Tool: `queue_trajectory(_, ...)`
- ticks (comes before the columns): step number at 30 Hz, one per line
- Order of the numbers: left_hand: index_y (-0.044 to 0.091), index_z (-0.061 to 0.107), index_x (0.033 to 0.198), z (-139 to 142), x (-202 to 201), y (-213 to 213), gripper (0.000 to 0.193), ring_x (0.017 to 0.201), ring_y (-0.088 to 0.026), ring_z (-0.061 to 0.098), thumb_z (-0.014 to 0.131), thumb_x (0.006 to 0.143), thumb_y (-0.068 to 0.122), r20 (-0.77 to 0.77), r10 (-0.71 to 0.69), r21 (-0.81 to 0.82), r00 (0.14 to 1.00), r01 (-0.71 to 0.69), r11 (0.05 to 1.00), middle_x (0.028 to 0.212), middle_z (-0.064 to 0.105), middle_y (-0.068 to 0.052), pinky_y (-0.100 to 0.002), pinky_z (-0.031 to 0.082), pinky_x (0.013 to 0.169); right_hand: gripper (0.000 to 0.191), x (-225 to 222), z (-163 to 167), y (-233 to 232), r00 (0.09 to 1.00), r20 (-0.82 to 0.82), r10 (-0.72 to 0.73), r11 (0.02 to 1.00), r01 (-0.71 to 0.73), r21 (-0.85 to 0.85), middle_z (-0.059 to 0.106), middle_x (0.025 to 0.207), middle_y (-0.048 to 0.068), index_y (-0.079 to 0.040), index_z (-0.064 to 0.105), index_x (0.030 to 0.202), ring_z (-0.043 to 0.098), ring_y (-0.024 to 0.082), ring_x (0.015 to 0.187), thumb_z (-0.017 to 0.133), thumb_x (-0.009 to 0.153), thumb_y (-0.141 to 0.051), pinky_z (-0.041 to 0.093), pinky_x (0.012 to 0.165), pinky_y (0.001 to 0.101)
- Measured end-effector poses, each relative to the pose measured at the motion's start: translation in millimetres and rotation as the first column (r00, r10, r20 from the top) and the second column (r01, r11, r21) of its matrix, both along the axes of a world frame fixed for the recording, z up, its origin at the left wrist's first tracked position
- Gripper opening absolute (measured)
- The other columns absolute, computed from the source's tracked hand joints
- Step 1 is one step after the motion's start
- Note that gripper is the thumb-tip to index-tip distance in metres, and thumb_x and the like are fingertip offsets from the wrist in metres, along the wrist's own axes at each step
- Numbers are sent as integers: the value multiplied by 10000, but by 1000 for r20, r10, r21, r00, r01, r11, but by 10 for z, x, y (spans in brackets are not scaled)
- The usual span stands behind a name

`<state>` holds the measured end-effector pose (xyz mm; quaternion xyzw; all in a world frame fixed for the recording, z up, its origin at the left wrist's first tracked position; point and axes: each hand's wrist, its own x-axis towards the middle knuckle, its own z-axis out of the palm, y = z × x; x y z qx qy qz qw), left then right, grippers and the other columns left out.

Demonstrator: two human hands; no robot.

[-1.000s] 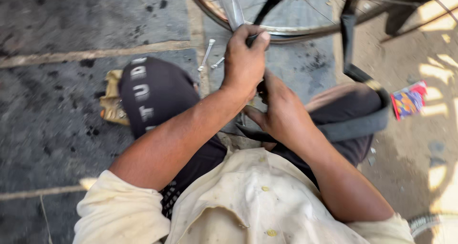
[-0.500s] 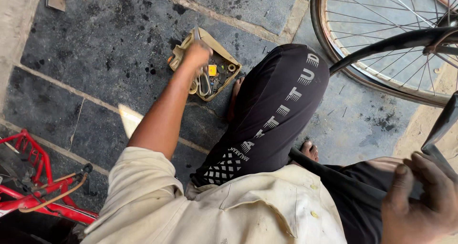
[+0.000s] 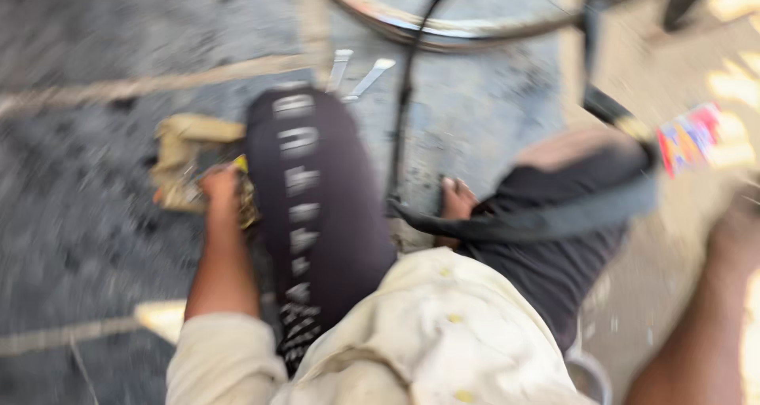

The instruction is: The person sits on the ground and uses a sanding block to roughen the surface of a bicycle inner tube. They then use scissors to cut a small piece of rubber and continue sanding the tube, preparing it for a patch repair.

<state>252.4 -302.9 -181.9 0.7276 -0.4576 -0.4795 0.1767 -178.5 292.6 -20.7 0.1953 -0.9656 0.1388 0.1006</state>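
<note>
The view is motion-blurred. My left hand (image 3: 218, 185) reaches past my bent left knee in black trousers (image 3: 317, 191) into a tan open box of small parts (image 3: 184, 161) on the stone floor; whether its fingers hold anything is not visible. My right forearm rises along the right edge, and my right hand (image 3: 740, 227) is a blur there, its grip unreadable. A black rubber tyre strip (image 3: 554, 219) lies across my lap. A bicycle wheel (image 3: 443, 26) stands just ahead at the top.
Two flat metal levers (image 3: 358, 74) lie on the floor below the wheel rim. A thin black cable (image 3: 405, 112) runs down from the wheel toward my bare foot (image 3: 457, 203). A colourful packet (image 3: 690, 140) lies at the right.
The camera has swung right, bringing the wheel to the top centre. My left hand stays at the tan box. My right hand has moved up along the right edge.
</note>
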Motion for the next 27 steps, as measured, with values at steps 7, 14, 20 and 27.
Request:
queue_trajectory(7, 28, 535, 1120, 94, -436, 228, 138, 784, -253, 654, 581, 994, -2, 196, 31, -139, 980, -3, 990, 953, 642, -140, -390, 545, 627, 541, 862, -1328, -46, 707, 603, -370, 924, 213, 318, 709, 1170, 261, -93, 694, 1285, 681, 424, 1079, 742, 771, -255, 532, 932, 496)
queue_trajectory(14, 19, 507, 1191, 552, -1390, 376, 145, 863, -250, 683, 573, 1062, 13, 95, -155, -274, 983, 175, 946, 1023, 657, -154, -363, 577, 721, 583, 1351, -1731, -194, 524, 649, -551, 811, 517, 272, 663, 1141, 296, -15, 543, 1280, 643, 478, 1084, 699, 909, -437, 507, 916, 545)
queue_trajectory(20, 11, 483, 1251, 1521, -1490, 106, 156, 930, -248, 708, 566, 1120, 25, -133, -548, -380, 826, 468, 798, 1083, 669, -165, -340, 605, 802, 640, 1239, -1795, -247, 558, 626, -544, 801, 568, 189, 685, 1095, 275, 14, 567, 1225, 663, 468, 1056, 809, 832, -428, 521, 907, 538)
queue_trajectory(27, 15, 395, 1256, 2339, -1942, 984, 205, 961, -286, 745, 571, 1154, -16, -383, -871, -448, 309, 762, 468, 1071, 674, -212, -353, 651, 825, 640, 917, -1413, 31, 315, 945, 91, 255, 910, -328, 692, 1089, 170, 10, 568, 1322, 690, 303, 945, 755, 799, -308, 591, 852, 453)
